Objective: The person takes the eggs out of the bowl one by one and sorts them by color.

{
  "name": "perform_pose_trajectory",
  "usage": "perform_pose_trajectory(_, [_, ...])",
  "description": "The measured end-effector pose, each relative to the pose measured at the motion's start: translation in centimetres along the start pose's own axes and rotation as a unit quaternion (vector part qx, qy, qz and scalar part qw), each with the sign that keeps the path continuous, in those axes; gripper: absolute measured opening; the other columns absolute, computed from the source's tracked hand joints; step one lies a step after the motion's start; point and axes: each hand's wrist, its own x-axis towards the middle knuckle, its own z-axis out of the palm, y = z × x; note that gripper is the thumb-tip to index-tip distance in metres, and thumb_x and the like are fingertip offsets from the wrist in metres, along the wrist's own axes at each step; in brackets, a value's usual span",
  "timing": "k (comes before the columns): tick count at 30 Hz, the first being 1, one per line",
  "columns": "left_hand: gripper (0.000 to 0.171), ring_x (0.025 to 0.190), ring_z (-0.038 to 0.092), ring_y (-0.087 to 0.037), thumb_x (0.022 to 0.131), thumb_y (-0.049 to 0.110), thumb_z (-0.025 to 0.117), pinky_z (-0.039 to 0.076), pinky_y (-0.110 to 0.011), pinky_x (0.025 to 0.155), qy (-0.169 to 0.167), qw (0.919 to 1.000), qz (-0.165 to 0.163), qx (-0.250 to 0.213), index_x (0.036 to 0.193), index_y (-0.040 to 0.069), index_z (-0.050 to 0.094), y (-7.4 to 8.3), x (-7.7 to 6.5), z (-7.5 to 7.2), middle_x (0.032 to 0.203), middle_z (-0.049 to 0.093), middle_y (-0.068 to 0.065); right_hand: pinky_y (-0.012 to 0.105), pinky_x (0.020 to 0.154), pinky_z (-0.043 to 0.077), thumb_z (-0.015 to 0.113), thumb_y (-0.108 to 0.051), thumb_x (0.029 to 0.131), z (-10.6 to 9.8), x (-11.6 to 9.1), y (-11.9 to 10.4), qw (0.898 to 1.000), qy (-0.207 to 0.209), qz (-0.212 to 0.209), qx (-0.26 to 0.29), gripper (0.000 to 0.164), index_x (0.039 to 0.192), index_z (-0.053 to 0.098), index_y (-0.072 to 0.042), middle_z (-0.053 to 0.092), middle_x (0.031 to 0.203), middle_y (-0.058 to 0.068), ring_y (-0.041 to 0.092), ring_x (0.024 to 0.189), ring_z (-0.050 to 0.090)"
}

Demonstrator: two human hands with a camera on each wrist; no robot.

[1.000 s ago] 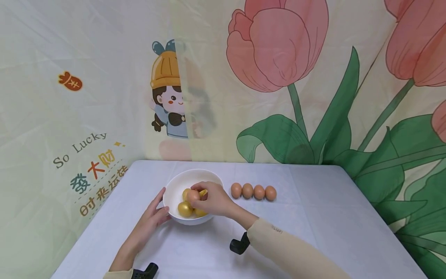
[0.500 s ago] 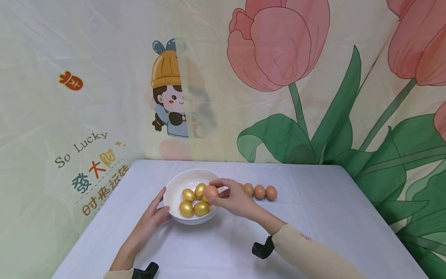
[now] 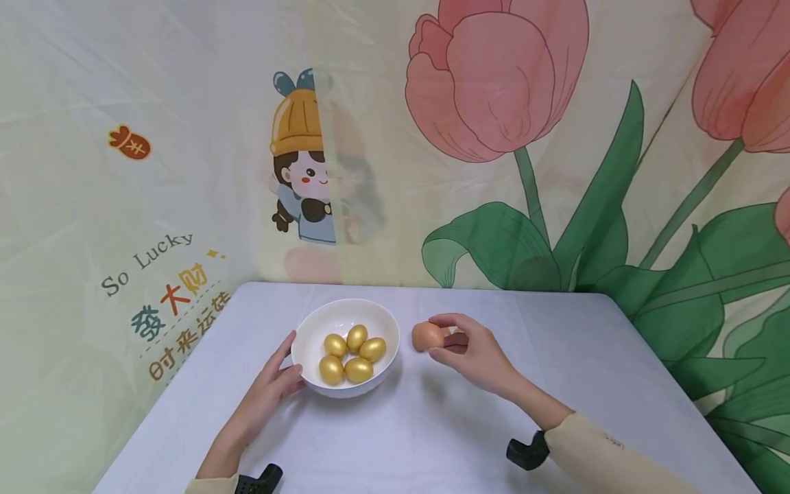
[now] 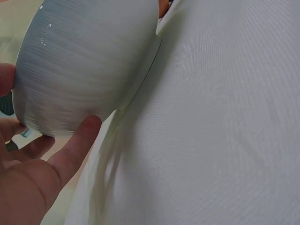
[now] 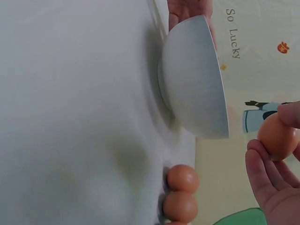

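Moved rightward from over the bowl (image 3: 347,392), the right hand (image 3: 476,357) pinches a brown egg (image 5: 277,137), raised beyond the right rim (image 3: 398,335) with a gap between; the spread left hand (image 3: 270,384) touches the bowl's opposite edge.

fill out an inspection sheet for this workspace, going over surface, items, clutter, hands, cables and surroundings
surface: table covered with a white cloth
job's things: white bowl with five gold eggs inside; one brown egg held off the table; more brown eggs in a row beside the bowl, partly hidden, full count unclear
clutter: nothing seen
hands: left hand touches the bowl's outer side; right hand grips the held brown egg; a black device at each wrist
cables: nothing seen
surroundings: printed backdrop with tulips, a cartoon figure and "So Lucky" lettering
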Motion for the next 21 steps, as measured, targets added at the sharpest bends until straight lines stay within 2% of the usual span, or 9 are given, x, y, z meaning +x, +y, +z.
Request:
perform_pose_trajectory(9, [0.073, 0.148, 0.042, -0.049, 0.112, 0.023, 0.051, 0.054, -0.046, 0.113, 0.005, 0.9999, -0.006, 0.006, 0.173, 0.023, 0.011, 0.2, -0.2, -0.1, 0.178, 0.0, -0.016, 0.025, 0.084, 0.066, 0.085, -0.014, 0.092, -3.9, -1.9, 3.6, 0.999, 0.036, -0.014, -0.006, 0.052, 0.139, 0.064, -0.013, 0.065, 0.136, 0.011, 0.021, 0.101, 0.076])
perform_pose_trajectory(16, [0.073, 0.148, 0.043, -0.05, 0.112, 0.025, 0.052, 0.054, -0.046, 0.113, 0.001, 1.0, 0.004, 0.005, 0.173, 0.023, 0.011, -0.1, -0.1, 0.0, 0.178, 0.001, -0.017, 0.024, 0.082, 0.066, 0.086, -0.02, 0.092, -6.6, -2.6, 6.6, 0.996, 0.072, 0.009, -0.061, 0.055, 0.141, 0.063, -0.014, 0.064, 0.139, 0.01, 0.02, 0.1, 0.076])
perform_pose_trajectory(21, [0.073, 0.148, 0.042, -0.05, 0.112, 0.024, 0.051, 0.054, -0.046, 0.113, 0.0, 1.0, 0.004, 0.003, 0.173, 0.022, 0.011, -0.1, 0.1, 0.1, 0.179, 0.0, -0.016, 0.024, 0.08, 0.065, 0.086, -0.018, 0.092, -8.4, -2.8, 8.6, 0.992, 0.09, 0.01, -0.088, 0.053, 0.14, 0.064, -0.011, 0.066, 0.137, 0.011, 0.022, 0.098, 0.076])
